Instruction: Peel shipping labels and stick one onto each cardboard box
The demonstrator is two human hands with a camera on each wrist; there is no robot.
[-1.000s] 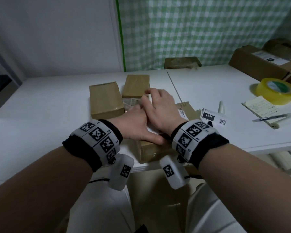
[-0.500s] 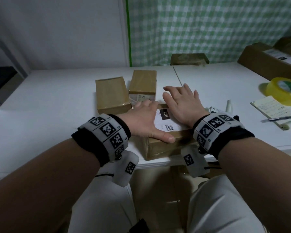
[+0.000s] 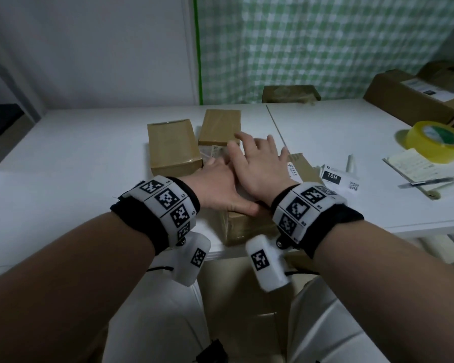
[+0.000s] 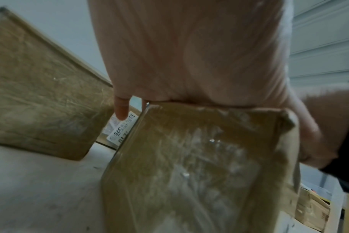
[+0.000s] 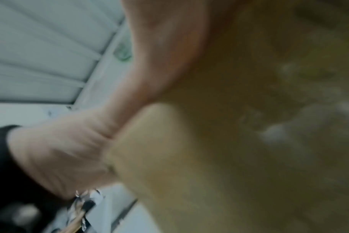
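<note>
A taped cardboard box [image 3: 249, 226] [image 4: 189, 165] sits at the table's near edge under both hands. My left hand [image 3: 220, 187] lies flat on its top, thumb along the near edge. My right hand [image 3: 257, 163] lies flat with spread fingers over the box top and partly over the left hand, blurred by motion. The white label on the box is mostly hidden; only its right edge [image 3: 292, 172] shows. Two more cardboard boxes [image 3: 172, 145] [image 3: 219, 127] stand behind. A loose "15H" label [image 3: 338, 178] lies to the right.
A yellow tape roll [image 3: 433, 141], a notepad [image 3: 414, 170] and a pen [image 3: 427, 180] lie at the right. Larger labelled boxes [image 3: 414, 98] stand at the far right. A white stick [image 3: 350, 163] lies near the loose label. The table's left half [image 3: 63, 158] is bare.
My right hand swept left and forward across the box top, now covering the label that showed half a second ago. My left hand has stayed flat on the box.
</note>
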